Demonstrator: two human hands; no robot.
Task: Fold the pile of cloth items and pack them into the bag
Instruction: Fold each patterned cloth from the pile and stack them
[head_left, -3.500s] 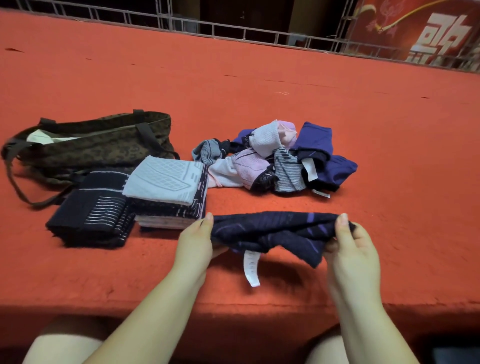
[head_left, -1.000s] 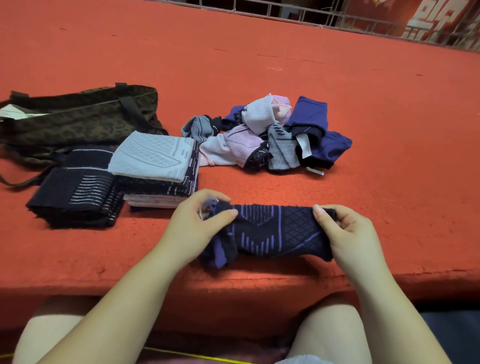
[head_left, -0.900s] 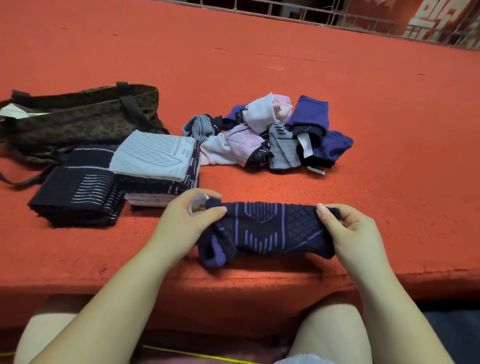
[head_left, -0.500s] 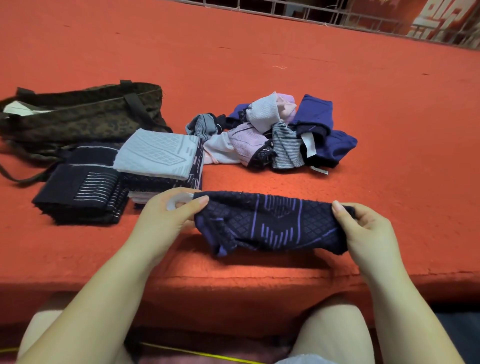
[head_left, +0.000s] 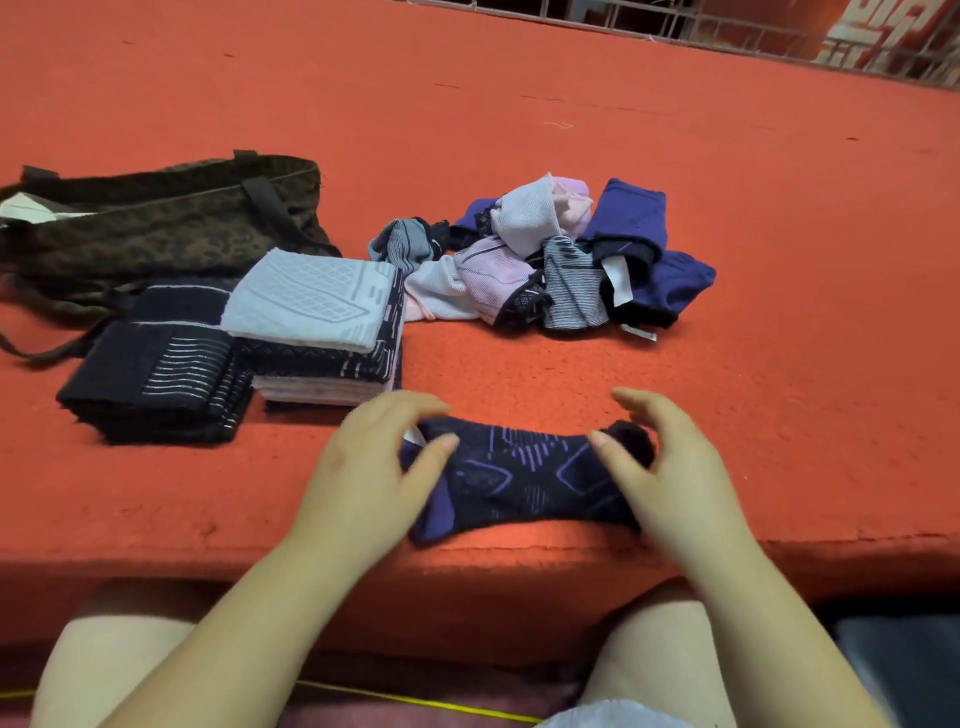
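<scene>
Red carpeted platform (head_left: 571, 93) fills the view, with a metal railing (head_left: 727, 31) along its far edge. A dark cloth with purple line pattern (head_left: 524, 480) lies flat near the front edge of the platform, directly ahead of me. My left hand (head_left: 371, 470) sits over its left end, thumb tip on the fabric, fingers arched above it and not closed round it. My right hand (head_left: 662, 467) sits over the right end, thumb on the bunched edge, fingers likewise raised and spread; the frame is blurred here, so I cannot tell whether either thumb presses or only touches. Just behind the left hand stands a stack of folded cloths (head_left: 322, 332), pale grey piece on top, and touching its left side a second, black stack with white stripes (head_left: 156, 374). The brown patterned bag (head_left: 156, 223) lies behind both stacks, mouth open, a strap trailing toward the left edge. The unfolded pile (head_left: 545, 265), pink, grey-striped and blue pieces tangled together, is behind the cloth and to the right of the stacks, apart from my hands. My knees show below the platform edge.
</scene>
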